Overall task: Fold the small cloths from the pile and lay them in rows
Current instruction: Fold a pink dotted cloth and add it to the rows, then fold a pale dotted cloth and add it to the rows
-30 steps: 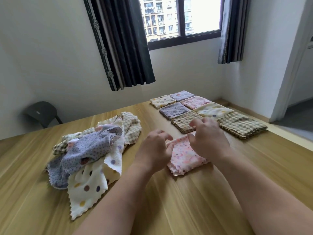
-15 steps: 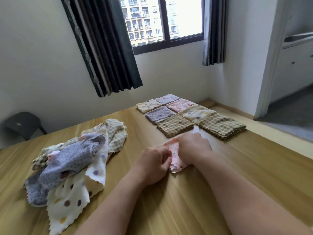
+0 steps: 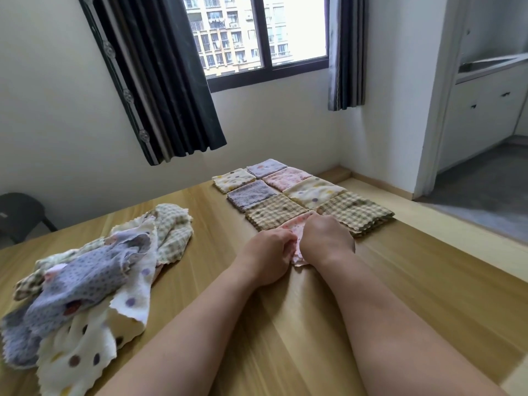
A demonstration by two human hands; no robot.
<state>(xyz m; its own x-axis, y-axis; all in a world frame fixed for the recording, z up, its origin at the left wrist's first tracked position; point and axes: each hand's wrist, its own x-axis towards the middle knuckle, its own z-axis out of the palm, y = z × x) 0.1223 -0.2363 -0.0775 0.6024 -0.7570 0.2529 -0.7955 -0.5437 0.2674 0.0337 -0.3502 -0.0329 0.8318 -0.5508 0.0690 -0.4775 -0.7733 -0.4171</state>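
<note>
Seven folded cloths (image 3: pixel 273 213), one pink cloth (image 3: pixel 297 228) underhand

pink cloth (image 3: pixel 295 227): mostly covered by both hands; only a strip between them and its far corner show.
fingers of the left hand (image 3: pixel 281 238): tips curled into the cloth, out of sight.
fingers of the right hand (image 3: pixel 310 224): hidden behind the back of the hand.
grip: cannot tell whether either hand pinches or only presses.
pile (image 3: pixel 94 270): lower cloths buried; near left part cut off by the picture's edge.
table (image 3: pixel 285 324): near edge and left side out of frame.
stool (image 3: pixel 20 212): cut by the left edge.
</note>
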